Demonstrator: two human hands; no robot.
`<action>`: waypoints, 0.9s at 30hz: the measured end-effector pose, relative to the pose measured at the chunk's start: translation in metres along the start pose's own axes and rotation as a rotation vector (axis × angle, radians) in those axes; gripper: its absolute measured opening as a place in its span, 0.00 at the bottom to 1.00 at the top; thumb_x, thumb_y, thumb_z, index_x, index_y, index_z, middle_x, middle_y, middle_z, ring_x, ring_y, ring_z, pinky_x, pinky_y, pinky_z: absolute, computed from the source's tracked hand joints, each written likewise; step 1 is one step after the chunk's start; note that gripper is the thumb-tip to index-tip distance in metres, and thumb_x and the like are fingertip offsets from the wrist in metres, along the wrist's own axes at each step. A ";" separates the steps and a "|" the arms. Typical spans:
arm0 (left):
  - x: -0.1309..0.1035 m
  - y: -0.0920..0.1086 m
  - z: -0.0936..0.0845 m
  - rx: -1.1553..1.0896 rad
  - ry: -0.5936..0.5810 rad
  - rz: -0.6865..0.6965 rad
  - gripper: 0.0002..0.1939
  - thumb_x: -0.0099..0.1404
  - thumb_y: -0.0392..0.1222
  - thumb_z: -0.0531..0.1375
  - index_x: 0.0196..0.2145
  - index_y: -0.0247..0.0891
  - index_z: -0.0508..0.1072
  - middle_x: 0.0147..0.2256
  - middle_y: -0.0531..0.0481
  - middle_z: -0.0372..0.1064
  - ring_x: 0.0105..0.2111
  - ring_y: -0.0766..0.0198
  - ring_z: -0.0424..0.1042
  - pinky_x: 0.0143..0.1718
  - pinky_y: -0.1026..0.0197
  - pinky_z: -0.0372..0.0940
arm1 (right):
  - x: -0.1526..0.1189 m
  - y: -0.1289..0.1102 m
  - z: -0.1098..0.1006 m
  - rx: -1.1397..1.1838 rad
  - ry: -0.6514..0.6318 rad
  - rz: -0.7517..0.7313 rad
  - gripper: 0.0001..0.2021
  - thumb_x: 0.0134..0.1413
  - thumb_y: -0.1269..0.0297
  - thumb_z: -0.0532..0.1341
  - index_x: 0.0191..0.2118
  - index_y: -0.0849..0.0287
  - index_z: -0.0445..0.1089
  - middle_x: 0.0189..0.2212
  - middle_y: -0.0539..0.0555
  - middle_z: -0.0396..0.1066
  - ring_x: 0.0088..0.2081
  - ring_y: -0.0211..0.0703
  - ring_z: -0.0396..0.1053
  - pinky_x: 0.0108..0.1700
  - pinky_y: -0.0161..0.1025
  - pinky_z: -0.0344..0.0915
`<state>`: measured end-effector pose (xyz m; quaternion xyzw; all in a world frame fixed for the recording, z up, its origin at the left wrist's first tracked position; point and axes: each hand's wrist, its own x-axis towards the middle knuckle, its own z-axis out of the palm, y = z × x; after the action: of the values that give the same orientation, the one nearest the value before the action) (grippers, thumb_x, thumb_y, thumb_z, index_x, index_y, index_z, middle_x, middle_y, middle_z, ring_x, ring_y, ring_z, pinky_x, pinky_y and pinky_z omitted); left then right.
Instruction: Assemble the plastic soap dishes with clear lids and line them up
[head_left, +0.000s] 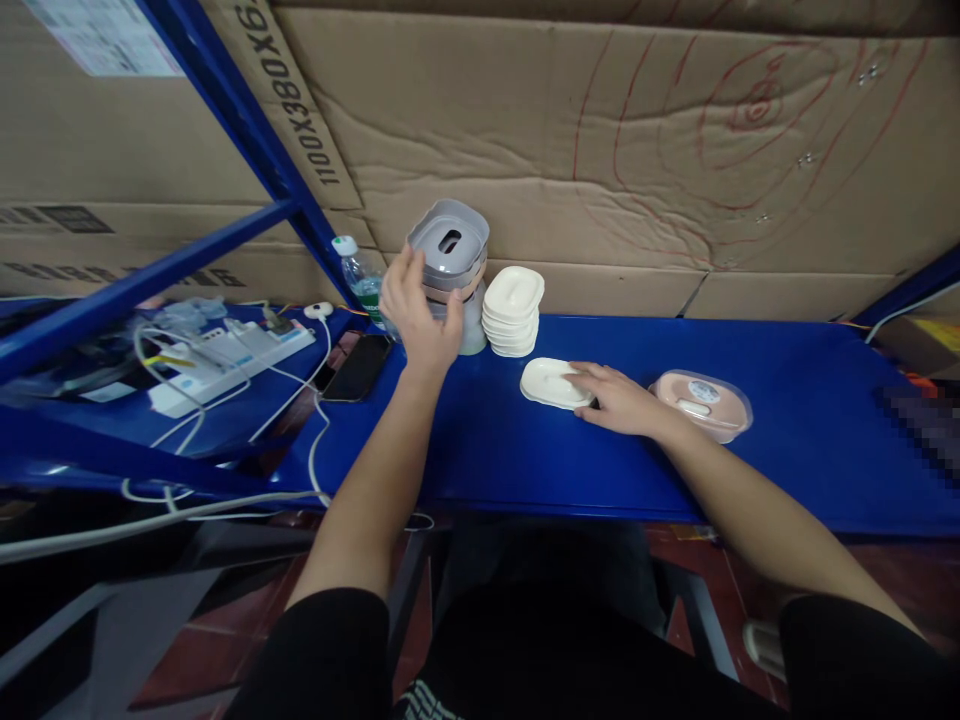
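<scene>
My left hand [424,318] is at the left front corner of a stack of grey plastic lids [450,240], thumb and fingers spread apart. The top lid has an oval slot in its middle. Paler pieces show lower in that stack, partly behind the hand. On the blue table, my right hand [619,400] holds the right end of a shallow cream lid [546,382], fingers over the top and thumb at the near edge. A stack of several similar cream lids [513,310] stands just behind. Beyond my right wrist sits a pinkish box with a clear cover [703,403].
A water bottle [364,280] and a dark phone [358,366] are at the left. A white power strip [232,365] with tangled cables lies beyond the blue frame post [300,205]. Cardboard [525,120] forms the back wall; the blue table [495,460] ends near my body.
</scene>
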<state>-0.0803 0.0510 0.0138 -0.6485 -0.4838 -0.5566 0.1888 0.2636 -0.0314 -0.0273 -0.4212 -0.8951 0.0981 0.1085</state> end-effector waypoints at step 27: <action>-0.040 0.077 0.018 -0.525 -0.516 0.499 0.16 0.80 0.49 0.57 0.57 0.39 0.75 0.50 0.41 0.79 0.51 0.58 0.79 0.51 0.54 0.76 | -0.001 0.002 -0.020 0.410 0.842 0.165 0.38 0.71 0.34 0.49 0.78 0.43 0.46 0.76 0.60 0.56 0.73 0.64 0.59 0.68 0.66 0.66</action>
<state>-0.0024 0.0127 -0.0052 -0.8891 -0.1858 -0.4179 0.0192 0.2712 -0.0289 -0.0087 -0.4640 -0.6990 0.1019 0.5346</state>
